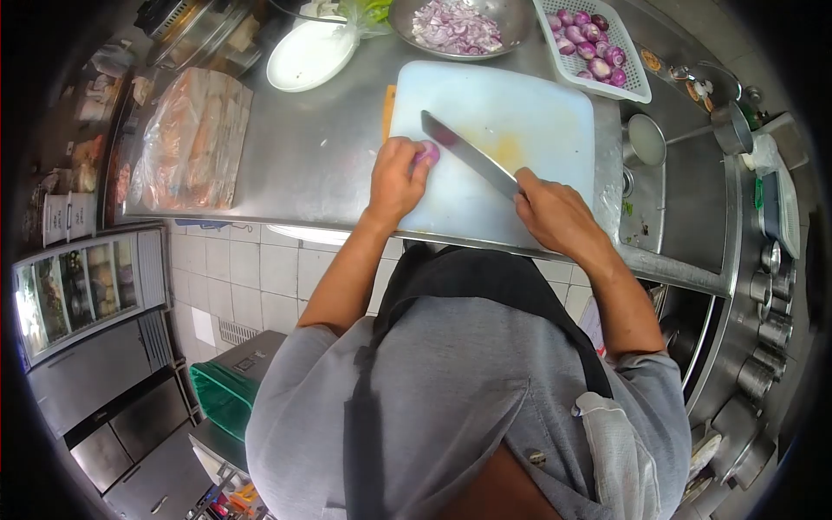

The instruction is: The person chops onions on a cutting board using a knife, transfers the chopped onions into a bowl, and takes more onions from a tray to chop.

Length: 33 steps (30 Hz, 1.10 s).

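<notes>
A purple onion (pixel 428 153) is gripped in the fingers of my left hand (pixel 396 180), at the left side of the white cutting board (pixel 520 108). My right hand (pixel 555 212) is closed round the handle of a knife (pixel 472 156). The broad blade points up and left across the board, its tip a little beyond the onion. Blade and onion appear apart. The knife's handle is mostly hidden inside my fingers. Yellowish stains mark the middle of the board.
Behind the board stand a metal bowl (pixel 510 22) of chopped onion and a white basket (pixel 637 65) of whole onions. A white plate (pixel 312 56) and a plastic-wrapped stack (pixel 195 139) lie to the left. At right is a sink (pixel 654 234) with a metal pot (pixel 646 140).
</notes>
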{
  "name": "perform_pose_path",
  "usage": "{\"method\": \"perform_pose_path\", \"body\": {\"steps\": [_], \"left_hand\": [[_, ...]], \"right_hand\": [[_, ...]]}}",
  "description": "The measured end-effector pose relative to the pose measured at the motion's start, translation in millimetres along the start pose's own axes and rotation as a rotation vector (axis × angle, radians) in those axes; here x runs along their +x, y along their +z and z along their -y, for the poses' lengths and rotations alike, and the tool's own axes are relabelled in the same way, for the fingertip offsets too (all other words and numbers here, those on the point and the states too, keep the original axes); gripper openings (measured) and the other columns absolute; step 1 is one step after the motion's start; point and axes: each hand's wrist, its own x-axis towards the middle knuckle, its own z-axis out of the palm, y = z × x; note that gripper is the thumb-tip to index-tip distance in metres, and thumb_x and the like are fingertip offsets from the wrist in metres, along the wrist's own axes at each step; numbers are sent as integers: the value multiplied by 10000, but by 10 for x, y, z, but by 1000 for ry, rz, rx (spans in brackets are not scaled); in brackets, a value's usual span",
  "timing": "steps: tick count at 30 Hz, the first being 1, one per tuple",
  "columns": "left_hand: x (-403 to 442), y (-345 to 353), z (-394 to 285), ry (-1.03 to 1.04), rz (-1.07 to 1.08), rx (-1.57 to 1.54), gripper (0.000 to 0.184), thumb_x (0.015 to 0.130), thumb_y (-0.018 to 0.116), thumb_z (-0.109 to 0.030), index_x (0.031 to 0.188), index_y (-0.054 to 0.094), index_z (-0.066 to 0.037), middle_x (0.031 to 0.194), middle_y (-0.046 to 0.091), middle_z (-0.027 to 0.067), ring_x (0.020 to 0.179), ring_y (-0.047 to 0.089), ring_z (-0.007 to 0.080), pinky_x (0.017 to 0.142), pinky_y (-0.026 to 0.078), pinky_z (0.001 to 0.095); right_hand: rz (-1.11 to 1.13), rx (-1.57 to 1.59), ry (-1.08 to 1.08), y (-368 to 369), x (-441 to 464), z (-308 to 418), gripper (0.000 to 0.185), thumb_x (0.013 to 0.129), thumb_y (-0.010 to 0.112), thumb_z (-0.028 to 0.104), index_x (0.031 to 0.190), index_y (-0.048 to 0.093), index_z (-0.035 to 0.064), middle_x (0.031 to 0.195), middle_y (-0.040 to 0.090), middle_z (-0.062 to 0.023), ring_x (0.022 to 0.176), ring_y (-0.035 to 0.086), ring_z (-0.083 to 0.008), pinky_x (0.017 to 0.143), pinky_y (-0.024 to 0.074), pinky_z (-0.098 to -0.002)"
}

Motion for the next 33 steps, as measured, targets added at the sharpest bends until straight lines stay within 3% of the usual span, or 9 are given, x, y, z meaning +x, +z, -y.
{"method": "perform_pose_path", "body": {"steps": [5,9,12,18,21,26,33], "left_hand": [[3,-18,-59,88,-29,99,172,862,755,-41,1017,679,-50,1010,635,139,966,608,367,852,501,454],[-35,13,-68,81,-41,102,176,864,752,-36,1025,684,-48,1034,641,142,982,605,369,857,503,447],[-53,31,-54,71,-56,102,173,873,756,-35,1032,688,-39,1068,649,145,1000,613,359,878,508,436],[-76,46,-30,101,-36,96,179,877,768,-37,1041,697,-27,1100,654,148,1014,624,348,900,515,423],[-65,101,-39,99,-36,95,196,852,782,-55,1029,700,-34,1071,652,157,993,609,365,880,508,443],[127,184,-48,106,42,302,231,832,809,-97,1028,700,-39,1030,658,157,963,620,366,844,505,455],[57,-13,33,85,114,161,181,874,774,-69,1041,710,-40,1023,682,153,972,654,360,858,527,444]], "right_hand": [[66,-31,-91,-311,-69,111,161,998,568,110,1068,516,-24,801,686,-276,791,670,-511,747,504,-599],[184,-15,-32,-387,-12,186,162,1007,565,111,1082,526,-26,813,684,-293,812,673,-516,761,504,-602],[158,7,-46,-86,187,97,170,1014,593,110,1103,496,1,826,675,-284,826,651,-531,726,474,-608],[118,98,-28,574,655,173,194,1011,505,111,1146,547,-22,899,714,-309,867,703,-501,801,526,-588],[40,191,-17,538,576,60,217,993,497,93,1170,551,-20,928,718,-308,896,706,-492,820,523,-588],[61,45,56,285,239,-323,227,985,489,77,1184,540,-19,944,718,-309,900,701,-495,823,518,-589],[115,-26,52,221,-83,-325,223,953,499,35,1171,496,-10,867,704,-302,832,702,-493,767,525,-594]]}}
